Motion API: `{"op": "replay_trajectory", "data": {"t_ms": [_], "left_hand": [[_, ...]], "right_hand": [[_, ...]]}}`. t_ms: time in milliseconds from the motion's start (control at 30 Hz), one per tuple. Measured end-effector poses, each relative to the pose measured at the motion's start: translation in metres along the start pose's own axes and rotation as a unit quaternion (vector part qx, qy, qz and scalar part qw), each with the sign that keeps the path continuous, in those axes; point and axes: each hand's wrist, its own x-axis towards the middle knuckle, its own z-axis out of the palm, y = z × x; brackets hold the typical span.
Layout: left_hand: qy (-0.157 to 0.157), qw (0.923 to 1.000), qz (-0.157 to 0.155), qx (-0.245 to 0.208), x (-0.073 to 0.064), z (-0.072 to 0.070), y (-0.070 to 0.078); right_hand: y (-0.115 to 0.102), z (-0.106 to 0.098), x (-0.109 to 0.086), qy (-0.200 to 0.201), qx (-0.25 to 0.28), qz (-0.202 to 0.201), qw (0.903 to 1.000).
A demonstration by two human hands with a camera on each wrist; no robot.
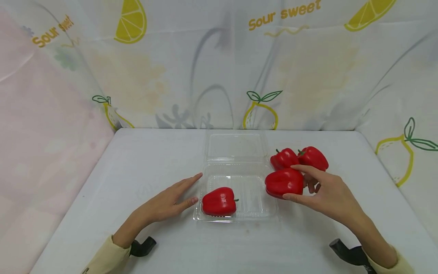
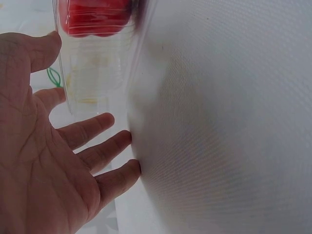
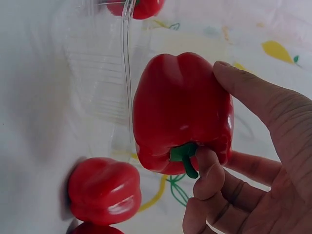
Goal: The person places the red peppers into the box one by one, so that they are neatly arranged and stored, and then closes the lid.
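Observation:
My right hand [image 1: 326,192] grips a red bell pepper [image 1: 283,183] between thumb and fingers, just off the right rim of a clear plastic clamshell box [image 1: 254,198]. Its green stem [image 3: 184,155] points toward my palm in the right wrist view. Inside the box, on the left side, lies another red bell pepper [image 1: 219,202], stem to the right. At the box's left edge my left hand [image 1: 167,201] has its fingers spread and straight, with thumb and index fingertip at the rim. Nothing is held in that hand [image 2: 53,156].
Two more red bell peppers, a nearer one [image 1: 284,158] and one farther right [image 1: 313,158], sit on the white table [image 1: 154,160] behind my right hand. The box's open lid [image 1: 236,146] lies flat toward the back. A lemon-printed curtain [image 1: 191,64] stands behind the table.

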Motion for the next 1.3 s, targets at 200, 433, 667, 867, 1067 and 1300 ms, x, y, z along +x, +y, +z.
{"op": "replay_trajectory", "data": {"t_ms": [200,433,667,867,1067,1300], "left_hand": [[0.003,1.0,-0.001,0.001,-0.001,0.001,-0.001],[0.004,1.0,0.001,0.004,0.0,0.001,-0.002],[0.004,1.0,0.003,0.003,-0.001,0.0,-0.001],[0.004,1.0,0.002,0.004,-0.001,0.0,-0.002],[0.005,1.0,-0.001,0.003,-0.001,0.001,-0.001],[0.004,1.0,-0.002,-0.004,-0.001,-0.001,0.001]], "right_hand": [[-0.005,0.006,0.004,-0.009,0.015,0.007,0.9998],[-0.011,0.016,0.008,-0.02,0.029,0.004,0.9994],[-0.018,0.025,0.01,-0.029,0.04,-0.008,0.9988],[-0.023,0.032,0.011,-0.038,0.028,-0.017,0.9988],[-0.028,0.038,0.01,-0.053,0.027,-0.011,0.9982],[-0.032,0.045,0.009,-0.079,0.003,0.003,0.9969]]}}
